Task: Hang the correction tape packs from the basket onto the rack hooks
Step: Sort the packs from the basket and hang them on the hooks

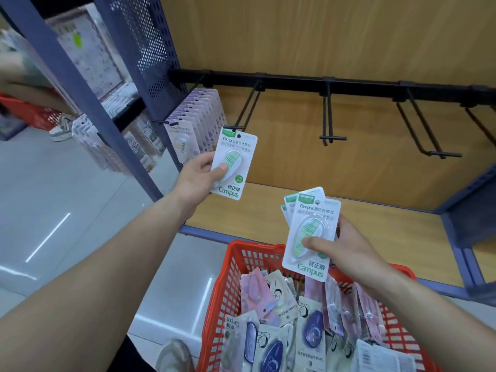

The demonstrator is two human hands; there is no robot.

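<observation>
left hand (pixel 200 181): curled round one green pack (pixel 233 163); thumb is pressed on the front blister, fingers are hidden behind the card.
green pack: held upright, slightly tilted, at the front end of a hook (pixel 247 108). The hang hole is seen just below the hook's cross tip. Contact with the tip cannot be told.
right hand (pixel 346 248): closed on a stack of green packs (pixel 311 234); thumb is laid across the front blister, fingers are wrapped behind.
stack of green packs: fanned, several cards. It is held above the far rim of the basket, lower than and to the right of the single pack.
basket (pixel 233 264): red plastic, set on the floor in front of the shelf. It is filled with loose packs (pixel 281 318) in purple, pink and blue.
rack bar (pixel 295 83): black, mounted along the wooden back wall.
purple packs (pixel 198 122): hung in a dense row on the leftmost hook, just left of the green pack.
other hooks (pixel 328 116): seen further right along the bar.
wooden shelf (pixel 375 237): located below the hooks, behind the basket.
shoe (pixel 174 355): visible at the bottom edge, left of the basket.
</observation>
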